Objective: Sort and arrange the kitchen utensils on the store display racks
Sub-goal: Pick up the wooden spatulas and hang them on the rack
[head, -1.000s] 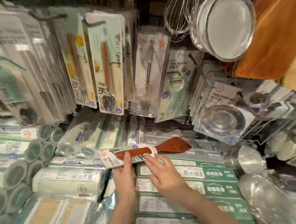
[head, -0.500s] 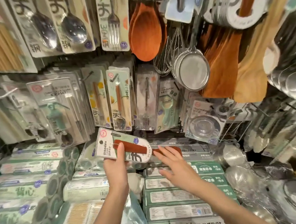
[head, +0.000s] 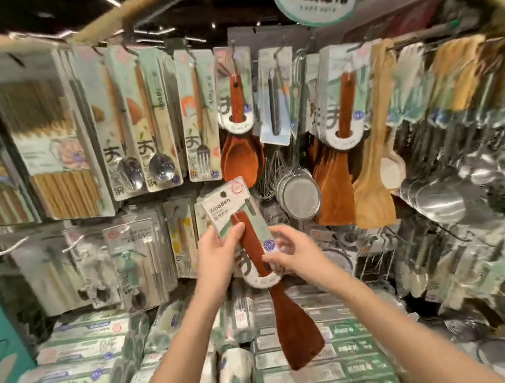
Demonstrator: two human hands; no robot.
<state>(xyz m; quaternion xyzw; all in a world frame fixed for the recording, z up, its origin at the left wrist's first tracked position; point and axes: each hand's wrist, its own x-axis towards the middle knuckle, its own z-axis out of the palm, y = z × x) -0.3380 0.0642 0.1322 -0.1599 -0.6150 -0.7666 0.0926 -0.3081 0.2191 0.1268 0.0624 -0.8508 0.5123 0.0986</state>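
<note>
A dark wooden spatula (head: 292, 326) on a pale green "Wooden" card hangs upright in front of the rack, blade down. My left hand (head: 218, 255) grips the card's left edge near its top. My right hand (head: 293, 251) pinches the card's lower right side by the round blue sticker. Above, matching wooden spoons (head: 239, 157) and wooden spatulas (head: 337, 185) hang from hooks on the upper rail.
Carded steel spoons (head: 161, 169) and a fork (head: 203, 156) hang upper left, chopstick packs (head: 64, 193) further left. Mesh strainers (head: 300, 192) hang at centre, steel ladles (head: 442, 199) at right. Baking paper boxes (head: 318, 375) and rolls (head: 76, 381) fill the shelf below.
The spatula has been lifted from the shelf boxes and turned from lying sideways to hanging upright. Both hands now hold its card. The view has tilted up to the top rail.
</note>
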